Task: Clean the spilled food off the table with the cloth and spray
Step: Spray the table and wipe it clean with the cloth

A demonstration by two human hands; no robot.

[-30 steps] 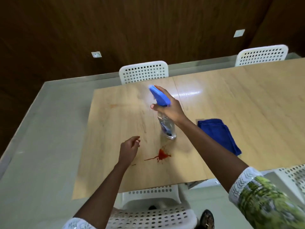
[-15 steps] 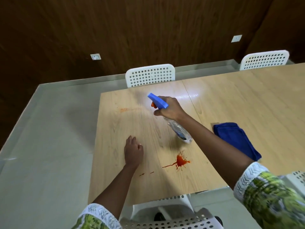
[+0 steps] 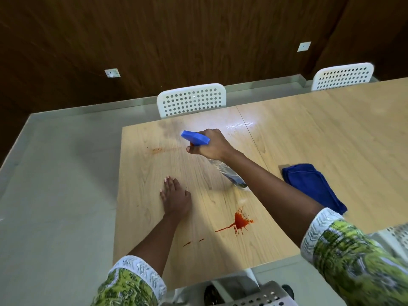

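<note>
My right hand (image 3: pixel 212 145) grips a clear spray bottle (image 3: pixel 229 175) with a blue trigger head (image 3: pixel 195 138), tilted so the nozzle faces left above the wooden table (image 3: pixel 331 133). A faint orange smear (image 3: pixel 159 150) lies on the table just left of the nozzle. A red sauce splat (image 3: pixel 240 221) sits near the front edge, with small drips (image 3: pixel 193 242) to its left. My left hand (image 3: pixel 175 198) rests flat on the table, fingers together, holding nothing. The folded blue cloth (image 3: pixel 313 186) lies on the table to the right of my right forearm.
White perforated chairs stand at the far side (image 3: pixel 191 100), far right (image 3: pixel 343 76) and directly below me (image 3: pixel 260 294). The table's left edge (image 3: pixel 119 184) drops to a grey floor. A dark wood wall is behind.
My right hand lifted and tilted the bottle from upright on the table, nozzle pointing left. My left hand came down flat onto the table.
</note>
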